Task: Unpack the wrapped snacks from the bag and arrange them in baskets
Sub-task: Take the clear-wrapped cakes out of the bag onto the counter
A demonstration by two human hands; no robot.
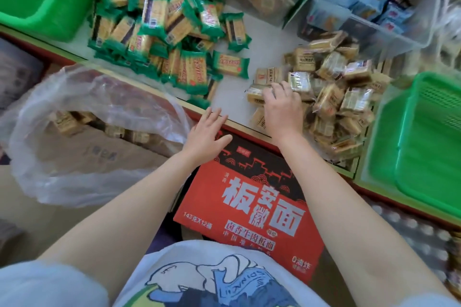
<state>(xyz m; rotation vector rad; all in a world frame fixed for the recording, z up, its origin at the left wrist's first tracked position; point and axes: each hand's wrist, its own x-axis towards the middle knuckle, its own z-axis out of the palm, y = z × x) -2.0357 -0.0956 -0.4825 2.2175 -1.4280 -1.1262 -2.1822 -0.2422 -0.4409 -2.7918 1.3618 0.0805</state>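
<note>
Gathering unpacked snacks on the desk, baskets not yet filled.
Right hand [282, 104] curls onto a brown snack [255, 95] near the desk's front edge; left hand [208, 134] hovers flat, fingers spread, beside the plastic bag [74, 137]. Next: lift packets into the green basket [424, 147].

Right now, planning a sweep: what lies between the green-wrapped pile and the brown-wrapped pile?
Head view: bare tabletop separates green-wrapped pile from brown-wrapped pile.
</note>
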